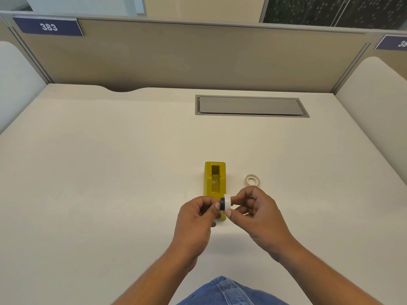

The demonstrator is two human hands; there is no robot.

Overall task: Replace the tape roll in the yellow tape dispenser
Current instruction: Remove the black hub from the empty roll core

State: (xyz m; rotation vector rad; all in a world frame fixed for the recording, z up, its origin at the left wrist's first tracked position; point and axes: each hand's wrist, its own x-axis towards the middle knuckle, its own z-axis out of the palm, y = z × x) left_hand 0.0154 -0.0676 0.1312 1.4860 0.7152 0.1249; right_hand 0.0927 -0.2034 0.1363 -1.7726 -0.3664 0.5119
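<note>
The yellow tape dispenser point(215, 179) lies on the white desk with its roll cavity open and nothing in it; my hands cover its near end. Just above that end, both hands hold a small assembly. My left hand point(199, 219) pinches the black hub point(222, 204). A white tape roll point(227, 203) sits against the hub, and my right hand point(257, 213) grips it with thumb and fingers. A second, thin, pale tape ring point(252, 180) lies flat on the desk to the right of the dispenser.
A grey cable hatch point(251, 106) is set flush into the desk point(110, 172) at the back right. Beige partitions close off the back and sides. My blue denim point(226, 291) shows at the bottom edge.
</note>
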